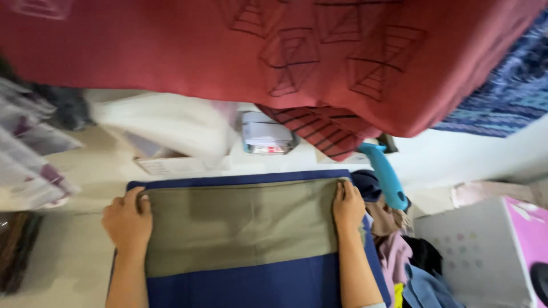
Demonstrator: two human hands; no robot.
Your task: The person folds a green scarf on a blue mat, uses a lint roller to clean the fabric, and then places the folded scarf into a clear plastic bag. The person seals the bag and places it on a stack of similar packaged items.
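An olive-green folded cloth (240,225) lies flat on a dark blue padded board (257,285). My left hand (128,221) grips the cloth's left edge near its far corner, fingers curled over the fabric. My right hand (348,205) holds the right edge near the far corner, fingers pressed on the cloth. Both forearms run down along the cloth's sides toward me.
A large red patterned cloth (274,51) hangs overhead across the top. A blue iron handle (385,174) sits right of the board beside a heap of clothes (408,262). A white and pink box (491,251) stands at the right. Pale fabric (165,122) and papers (265,134) lie behind.
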